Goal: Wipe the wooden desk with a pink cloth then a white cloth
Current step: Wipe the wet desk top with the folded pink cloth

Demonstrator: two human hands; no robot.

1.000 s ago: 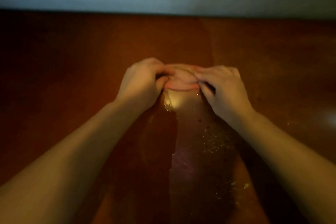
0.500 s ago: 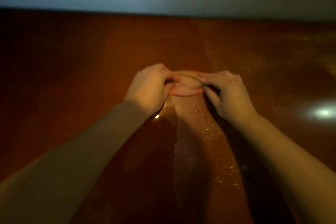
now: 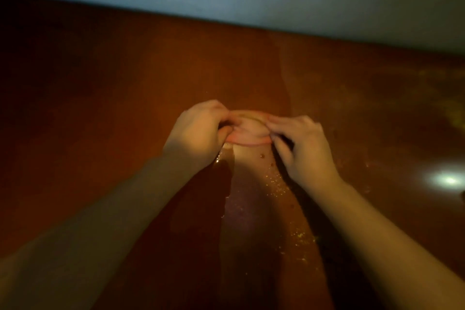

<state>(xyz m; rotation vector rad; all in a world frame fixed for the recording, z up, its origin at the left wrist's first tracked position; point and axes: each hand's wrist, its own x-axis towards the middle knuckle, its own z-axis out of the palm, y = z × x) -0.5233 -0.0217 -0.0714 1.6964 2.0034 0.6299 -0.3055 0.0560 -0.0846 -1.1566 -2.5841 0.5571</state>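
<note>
Both forearms reach forward over the desk (image 3: 125, 98) and converge near its middle; the left hand (image 3: 198, 131) lies knuckles up, fingers curled over the left end of the pink cloth (image 3: 247, 131), thumb tucked under its near edge; the right hand (image 3: 302, 148) mirrors it — fingers bent, tips pinching the cloth's right end; the cloth is bunched into a small wad between them, touching the wood; behind it a wet streak with pale crumbs (image 3: 279, 184) runs toward the viewer; a bright glare spot (image 3: 448, 180) sits at the right.

Glossy wet-looking wooden desk (image 3: 125, 108); soft pink cloth (image 3: 247, 133) (probably microfibre).
</note>
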